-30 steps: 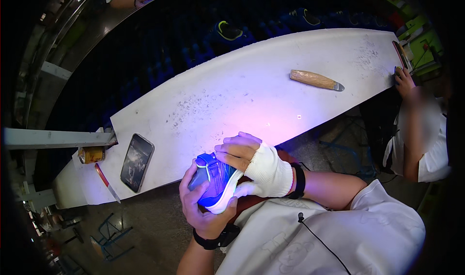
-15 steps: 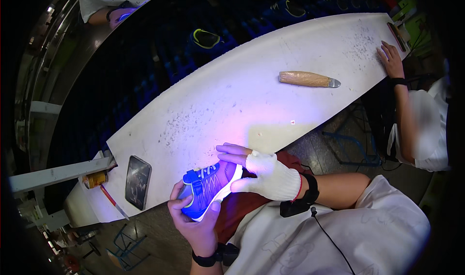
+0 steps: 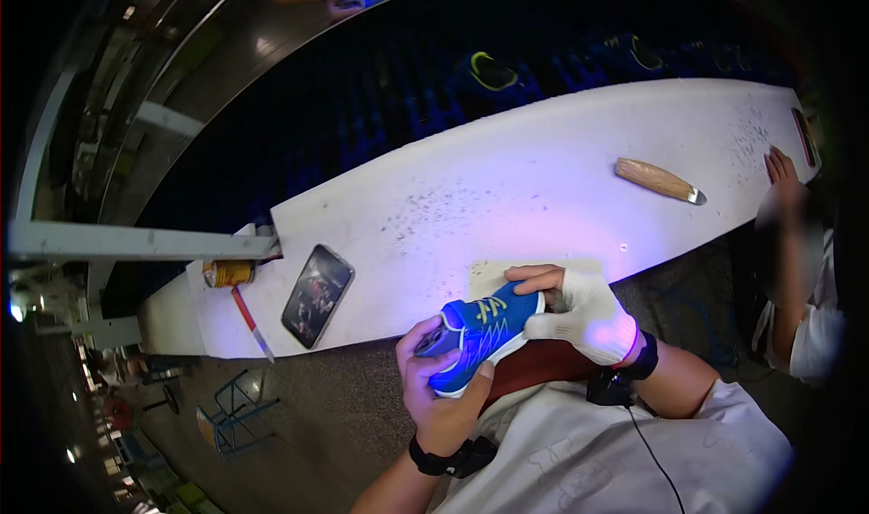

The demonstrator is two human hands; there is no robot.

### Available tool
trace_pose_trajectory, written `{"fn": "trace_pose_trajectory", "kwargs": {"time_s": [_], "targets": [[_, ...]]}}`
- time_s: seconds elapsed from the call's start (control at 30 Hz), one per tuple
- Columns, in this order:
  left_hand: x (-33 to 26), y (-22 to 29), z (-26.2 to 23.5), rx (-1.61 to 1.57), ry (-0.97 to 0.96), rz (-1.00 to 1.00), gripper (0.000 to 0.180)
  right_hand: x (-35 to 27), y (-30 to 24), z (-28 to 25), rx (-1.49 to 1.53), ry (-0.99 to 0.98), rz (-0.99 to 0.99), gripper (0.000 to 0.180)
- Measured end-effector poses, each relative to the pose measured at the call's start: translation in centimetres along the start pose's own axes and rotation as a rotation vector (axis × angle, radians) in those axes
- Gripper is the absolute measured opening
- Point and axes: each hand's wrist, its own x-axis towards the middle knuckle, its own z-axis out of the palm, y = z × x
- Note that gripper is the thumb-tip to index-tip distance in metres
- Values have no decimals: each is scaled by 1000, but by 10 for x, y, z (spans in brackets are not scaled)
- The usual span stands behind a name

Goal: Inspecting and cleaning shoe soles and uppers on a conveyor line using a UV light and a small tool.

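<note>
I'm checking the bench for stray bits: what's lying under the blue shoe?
The blue shoe is held off the table by the left hand and right hand; beneath shows a lap and floor, partly covered.

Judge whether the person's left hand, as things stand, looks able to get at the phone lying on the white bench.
Probably not at once: the left hand is wrapped around the blue shoe, shared with the right hand. The phone lies uncovered near the bench edge, so freeing that hand would leave the way open.
</note>
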Motion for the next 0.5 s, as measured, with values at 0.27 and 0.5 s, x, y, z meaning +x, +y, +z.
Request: {"fn": "trace_pose_trajectory", "kwargs": {"time_s": [0.27, 0.5], "targets": [[5, 9, -12, -854, -22, -310, 45, -23, -25, 20, -462, -70, -407, 72], [13, 51, -2, -854, -118, -150, 61, -55, -200, -34, -146, 242, -873, 59]]}}
